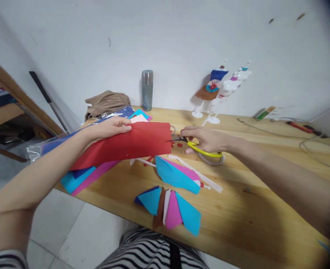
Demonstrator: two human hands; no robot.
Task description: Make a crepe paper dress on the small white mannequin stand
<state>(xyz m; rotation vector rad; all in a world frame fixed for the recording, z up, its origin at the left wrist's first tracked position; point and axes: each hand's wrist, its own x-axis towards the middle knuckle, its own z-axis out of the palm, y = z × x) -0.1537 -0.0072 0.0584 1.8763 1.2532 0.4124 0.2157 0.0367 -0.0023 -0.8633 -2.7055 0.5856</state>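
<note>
My left hand (113, 127) pinches the upper edge of a long red sheet (142, 140), thumb on its face, and holds it above the table. At the sheet's right end my right hand (204, 140) grips yellow-handled scissors (209, 152). Their dark blades meet the sheet's right edge; how far they are apart is hard to tell. Below the sheet lie a blue and pink folded piece (178, 175) and a pale strip (198, 173). Nearer the front edge sits a fan of blue, brown, white and pink pieces (173, 211).
A grey bottle (147, 91) stands by the wall, right of a brown cloth bundle (108, 104). Small dressed figures (216, 84) on white round bases stand at the back. Cables (302, 147) and a red-handled tool (299, 127) lie at the right of the wooden table (254, 213).
</note>
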